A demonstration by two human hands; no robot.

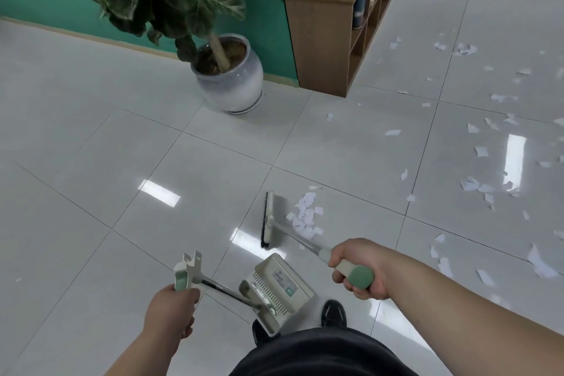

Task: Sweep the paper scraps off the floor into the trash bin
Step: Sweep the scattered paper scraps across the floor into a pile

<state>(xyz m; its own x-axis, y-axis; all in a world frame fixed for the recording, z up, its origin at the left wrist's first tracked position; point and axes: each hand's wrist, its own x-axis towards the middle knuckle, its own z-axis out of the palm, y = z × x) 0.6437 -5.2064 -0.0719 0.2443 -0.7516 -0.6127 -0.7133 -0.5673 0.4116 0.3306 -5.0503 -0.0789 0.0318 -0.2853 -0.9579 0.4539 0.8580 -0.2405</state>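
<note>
- Glossy pale floor tiles (213, 156) carry the mess; white paper scraps (482, 186) lie scattered over the right half of the floor, thickest toward its right edge, with more beside the wooden shelf (323, 49).
- Small gathered pile (306, 214) sits just right of the broom head (268, 220), touching or nearly touching it; bristles face left, away from the pile.
- Right hand (363, 268) has fingers wrapped tight around the broom handle's green-capped end (360, 277); firm full-fist grip.
- Left hand (174, 305) has fingers curled around the dustpan handle's top grip (184, 276); thumb hidden, so exact hold partly unclear.
- Dustpan (280, 287) stands close to the person's feet, between the two hands, near the broom head but apart from the pile. Whether its lip rests on the tile cannot be told.
- Trash bin: not in view.
- Judged stage: early; one little heap collected, most scraps untouched.
- Risks: light scraps may flutter and scatter if the stroke is quick; slick tile lets pieces slide under the pan lip if it is not pressed flat; with bristles on the wrong side of the pile, a pull could spread rather than gather it.
- Potted plant (229, 76) and shelf edge may trap stray pieces in awkward corners.
</note>
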